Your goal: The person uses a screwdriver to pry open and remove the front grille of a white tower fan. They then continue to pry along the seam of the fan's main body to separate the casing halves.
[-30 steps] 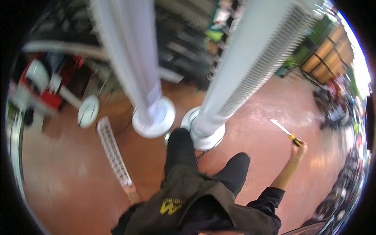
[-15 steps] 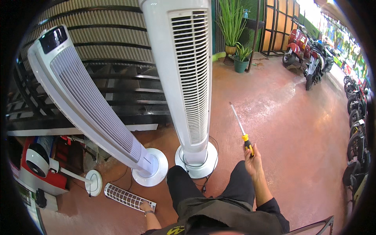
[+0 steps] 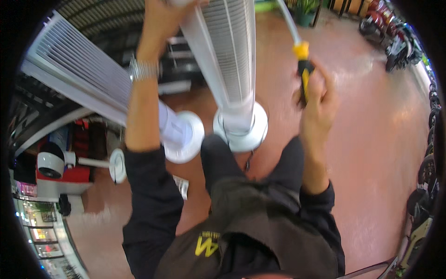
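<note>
A white tower fan [image 3: 230,60] with slatted front stands ahead of my knees on its round white base [image 3: 241,139]. My left hand [image 3: 163,16] is up at the left side of this fan, gripping its edge; part of the hand runs out of the top of the picture. In my right hand [image 3: 318,93] is a screwdriver [image 3: 304,69] with a black and yellow handle, its shaft pointing up beside the fan and the tip cut off by the frame. On the floor, mostly behind my left sleeve, lies a white grille panel [image 3: 182,187], its end showing.
A second, greyish tower fan [image 3: 88,69] leans in view at left, on a white base [image 3: 188,139]. Beyond it is a small white pedestal fan [image 3: 51,160]. Motorbikes [image 3: 399,42] stand at the far right, near a potted plant [image 3: 304,14]. A cord plug [image 3: 247,162] lies between my knees.
My left hand has let go of the grille panel and risen to the tower fan. My right hand has lifted the screwdriver higher. The view has shifted, leaving the fan's top out of frame.
</note>
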The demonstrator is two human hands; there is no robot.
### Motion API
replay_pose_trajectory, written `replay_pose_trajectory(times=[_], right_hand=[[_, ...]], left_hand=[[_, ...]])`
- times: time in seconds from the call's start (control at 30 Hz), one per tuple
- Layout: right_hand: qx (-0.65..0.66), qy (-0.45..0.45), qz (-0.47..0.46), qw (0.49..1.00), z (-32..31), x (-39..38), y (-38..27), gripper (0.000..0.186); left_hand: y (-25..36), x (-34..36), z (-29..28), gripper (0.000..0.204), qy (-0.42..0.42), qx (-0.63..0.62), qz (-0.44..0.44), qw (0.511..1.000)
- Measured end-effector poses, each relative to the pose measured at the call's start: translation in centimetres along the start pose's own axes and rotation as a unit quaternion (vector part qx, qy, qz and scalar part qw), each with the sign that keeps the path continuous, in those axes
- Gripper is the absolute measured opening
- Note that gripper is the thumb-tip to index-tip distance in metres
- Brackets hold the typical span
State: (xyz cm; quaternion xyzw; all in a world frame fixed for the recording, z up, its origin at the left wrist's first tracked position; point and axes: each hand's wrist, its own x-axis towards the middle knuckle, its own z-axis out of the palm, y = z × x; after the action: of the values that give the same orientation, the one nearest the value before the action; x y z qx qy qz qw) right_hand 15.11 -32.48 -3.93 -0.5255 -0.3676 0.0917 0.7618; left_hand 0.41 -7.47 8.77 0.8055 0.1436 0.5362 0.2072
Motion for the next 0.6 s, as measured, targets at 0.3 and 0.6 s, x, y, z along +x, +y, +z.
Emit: replay_pose_trajectory(times=[0.3,0.6], right_hand=[[-0.202,0.025,-0.108,0.973,0.7,2.1,-3.9,0.025],[-0.346,0.028,-0.195,0.917,3.8,2.7,-6.6,0.026]], left_hand=[[-3.9,2.6,1.4,0.103,0.048,-0.142,-0.009,0.989],[-5.4,2.2,1.1,0.095,0.001,-0.202,-0.019,0.979]])
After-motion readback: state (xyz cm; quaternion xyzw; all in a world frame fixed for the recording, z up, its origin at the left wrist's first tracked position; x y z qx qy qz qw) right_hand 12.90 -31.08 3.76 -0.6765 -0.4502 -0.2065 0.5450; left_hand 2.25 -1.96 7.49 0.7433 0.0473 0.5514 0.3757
